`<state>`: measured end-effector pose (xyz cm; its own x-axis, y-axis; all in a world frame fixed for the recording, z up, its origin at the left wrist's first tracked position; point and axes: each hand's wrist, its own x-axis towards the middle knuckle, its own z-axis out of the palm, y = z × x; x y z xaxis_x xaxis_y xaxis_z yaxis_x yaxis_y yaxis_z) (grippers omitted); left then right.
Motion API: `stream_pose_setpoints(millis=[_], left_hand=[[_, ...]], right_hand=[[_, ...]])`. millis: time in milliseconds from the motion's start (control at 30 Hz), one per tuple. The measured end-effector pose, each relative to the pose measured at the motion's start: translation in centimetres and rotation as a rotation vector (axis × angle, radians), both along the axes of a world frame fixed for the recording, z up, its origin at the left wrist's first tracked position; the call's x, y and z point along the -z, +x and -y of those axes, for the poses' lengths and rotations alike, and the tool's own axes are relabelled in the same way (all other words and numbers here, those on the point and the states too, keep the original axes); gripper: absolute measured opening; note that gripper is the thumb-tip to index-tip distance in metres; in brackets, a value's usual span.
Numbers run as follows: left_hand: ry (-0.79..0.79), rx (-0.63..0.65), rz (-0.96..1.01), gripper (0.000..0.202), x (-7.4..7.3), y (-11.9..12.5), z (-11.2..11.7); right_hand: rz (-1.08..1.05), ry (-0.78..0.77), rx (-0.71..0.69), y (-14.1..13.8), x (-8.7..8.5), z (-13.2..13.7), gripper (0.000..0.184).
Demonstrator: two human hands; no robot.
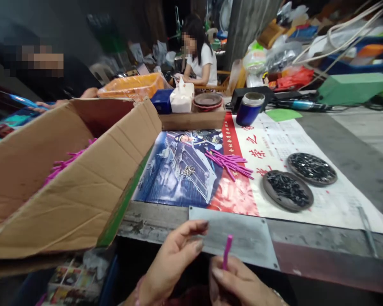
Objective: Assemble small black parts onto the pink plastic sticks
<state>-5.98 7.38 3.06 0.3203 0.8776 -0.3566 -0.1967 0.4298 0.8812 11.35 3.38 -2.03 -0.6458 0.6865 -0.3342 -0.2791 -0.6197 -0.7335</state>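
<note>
Right hand [239, 278]: fingers pinch 1 pink stick [227, 250], jutting past fingertips. Left hand [174, 257]: fingers parted, bare. If pinch slackens, stick could fall short of counter [143, 217] ahead.

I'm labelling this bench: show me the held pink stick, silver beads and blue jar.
Held pink stick [227, 252]: head view, visible middle.
Silver beads [188, 171]: head view, pile's middle.
Blue jar [248, 113]: head view, blue side.

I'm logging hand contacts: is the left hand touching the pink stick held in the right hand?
Apart. The head view shows an open gap between the left hand and the pink stick pinched by the right hand.
</note>
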Motion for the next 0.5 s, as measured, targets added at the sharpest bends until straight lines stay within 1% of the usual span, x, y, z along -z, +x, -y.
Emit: stream_pose_setpoints(millis=[33, 133, 233, 333, 367, 433, 500], left_hand=[[0.002, -0.002, -0.027, 0.033, 0.3, -0.3, 0.1], [0.014, 0.084, -0.035, 0.030, 0.6, -0.9, 0.5], [-0.014, 0.121, 0.015, 0.026, 0.9, -1.0, 0.6], [-0.117, 0.074, 0.153, 0.025, 1.7, -1.1, 0.9], [-0.139, 0.044, 0.203, 0.025, 2.0, -1.1, 1.0], [-0.146, -0.019, 0.264, 0.024, 2.7, -1.2, 1.4], [-0.104, -0.069, 0.265, 0.023, 3.0, -1.3, 1.7]], right_hand=[[0.010, -0.006, -0.043, -0.5, 0.2, 0.0, 0.061], [0.023, -0.029, -0.144, -2.2, 0.8, 0.0, 0.068], [-0.019, -0.091, -0.119, -4.0, 1.0, 0.1, 0.069], [-0.047, -0.142, -0.062, -5.1, 1.1, 0.3, 0.061], [-0.041, -0.140, -0.064, -5.1, 1.1, 0.3, 0.060], [0.003, -0.086, -0.068, -4.6, 1.0, 0.5, 0.062], [0.094, 0.001, -0.065, -3.4, 1.0, 0.7, 0.064]])
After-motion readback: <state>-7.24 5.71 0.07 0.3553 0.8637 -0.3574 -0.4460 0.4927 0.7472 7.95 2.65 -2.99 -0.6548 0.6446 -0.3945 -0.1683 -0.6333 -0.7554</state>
